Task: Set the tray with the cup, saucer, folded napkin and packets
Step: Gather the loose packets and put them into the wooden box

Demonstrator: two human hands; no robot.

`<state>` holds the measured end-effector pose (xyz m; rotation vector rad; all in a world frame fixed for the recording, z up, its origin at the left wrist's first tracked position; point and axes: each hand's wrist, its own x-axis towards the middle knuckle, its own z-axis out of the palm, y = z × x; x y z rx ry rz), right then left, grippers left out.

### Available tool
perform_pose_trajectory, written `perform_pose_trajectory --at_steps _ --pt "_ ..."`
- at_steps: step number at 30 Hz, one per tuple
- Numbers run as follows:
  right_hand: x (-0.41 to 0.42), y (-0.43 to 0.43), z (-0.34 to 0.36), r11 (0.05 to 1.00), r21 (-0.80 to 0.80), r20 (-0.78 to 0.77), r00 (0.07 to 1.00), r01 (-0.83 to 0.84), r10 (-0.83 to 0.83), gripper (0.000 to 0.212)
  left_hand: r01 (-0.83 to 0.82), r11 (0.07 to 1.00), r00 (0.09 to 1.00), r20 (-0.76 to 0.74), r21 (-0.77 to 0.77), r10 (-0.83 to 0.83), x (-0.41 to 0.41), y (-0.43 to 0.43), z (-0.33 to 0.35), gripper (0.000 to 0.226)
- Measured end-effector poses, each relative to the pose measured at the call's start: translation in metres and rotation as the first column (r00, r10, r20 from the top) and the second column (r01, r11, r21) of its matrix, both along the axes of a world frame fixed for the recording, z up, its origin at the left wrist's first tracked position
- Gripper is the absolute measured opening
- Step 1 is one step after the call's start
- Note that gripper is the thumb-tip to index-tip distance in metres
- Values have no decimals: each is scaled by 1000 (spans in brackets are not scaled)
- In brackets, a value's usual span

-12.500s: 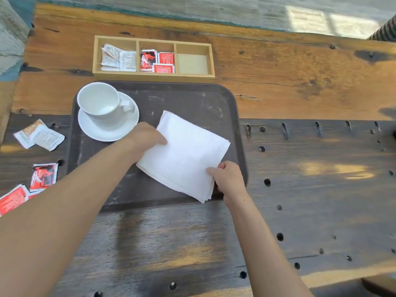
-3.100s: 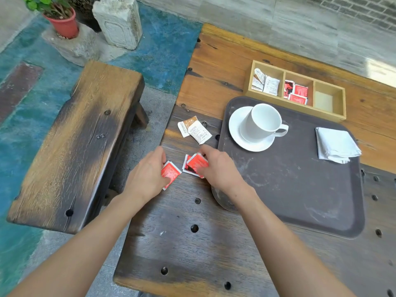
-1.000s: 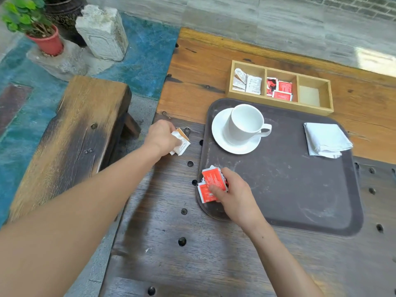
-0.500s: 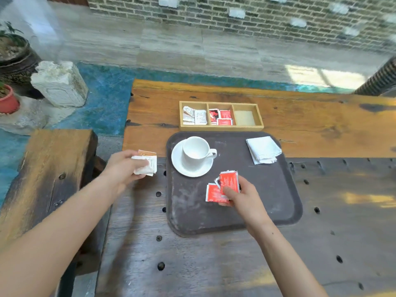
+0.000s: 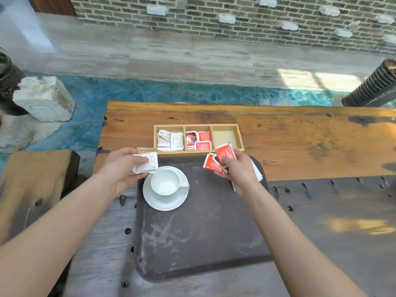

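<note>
A dark tray (image 5: 203, 239) lies on the wooden table. At its far left a white cup (image 5: 165, 182) stands on a white saucer (image 5: 169, 203). My left hand (image 5: 121, 166) holds white and tan packets (image 5: 145, 162) just above the cup's far-left side. My right hand (image 5: 237, 170) grips several red packets (image 5: 220, 156) over the tray's far edge. The folded white napkin (image 5: 257, 171) is mostly hidden behind my right hand, at the tray's far right.
A wooden three-compartment box (image 5: 198, 138) sits just beyond the tray, with white packets on the left, red ones in the middle, and nothing on the right. A wooden bench (image 5: 36, 185) stands left of the table. A stone block (image 5: 44, 98) rests on the floor.
Both hands have moved away from me toward the box, each carrying its packets. The left hand came in from beside the tray to above the cup. The camera view also shifted.
</note>
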<state>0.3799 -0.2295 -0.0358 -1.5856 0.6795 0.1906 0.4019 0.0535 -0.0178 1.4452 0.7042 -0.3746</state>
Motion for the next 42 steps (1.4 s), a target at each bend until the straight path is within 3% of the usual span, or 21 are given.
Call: perform_pose_trajectory --at_steps 8,11,12,14,15,16,21,27,30,32,34,38,40,42 --pt "117 15 -44 953 -278 -27 992 -125 122 25 -131 990 991 -6 -46 131 24 -9 -19 31" --pt "141 19 -57 899 -369 -105 972 -235 211 26 -148 988 989 -16 -45 148 30 -19 -29 28" --pt "146 19 -62 807 -480 -163 939 -344 303 31 -144 989 989 -22 -43 143 33 -22 -33 27" --pt "149 18 -71 527 -705 -280 869 -475 409 38 -134 990 991 -27 -30 134 40 -26 -40 25" --pt "148 16 -74 416 -780 -283 856 -468 433 37 -134 991 991 -27 -22 134 44 -28 -43 25" --pt "145 13 -77 369 -821 -251 856 -435 452 36 -141 990 990 -29 -14 141 49 -31 -46 25" --pt "123 12 -78 493 -796 -14 826 -350 564 33 -114 990 993 2 79 114 74 -40 -60 29" --pt "105 25 -71 565 -713 65 763 -415 643 26 129 941 987 49 312 -151 111 -52 -79 36" --pt "105 25 -75 495 -738 -14 745 -458 667 25 260 804 942 41 535 -332 118 -66 -85 47" --pt "105 23 -80 438 -763 -66 730 -476 680 29 285 602 876 51 746 -479 112 -66 -87 55" --pt "103 20 -84 402 -787 -88 731 -467 677 30 276 418 742 85 866 -665 105 -59 -93 53" --pt "101 9 -88 274 -870 -142 739 -411 659 30 390 105 439 -84 915 -895 97 -46 -101 37" --pt "102 3 -92 168 -907 -181 718 -386 672 35 440 18 390 -173 898 -904 96 -44 -103 28" --pt "102 -1 -95 80 -929 -206 684 -362 699 36 448 -19 384 -211 894 -899 96 -42 -106 33"
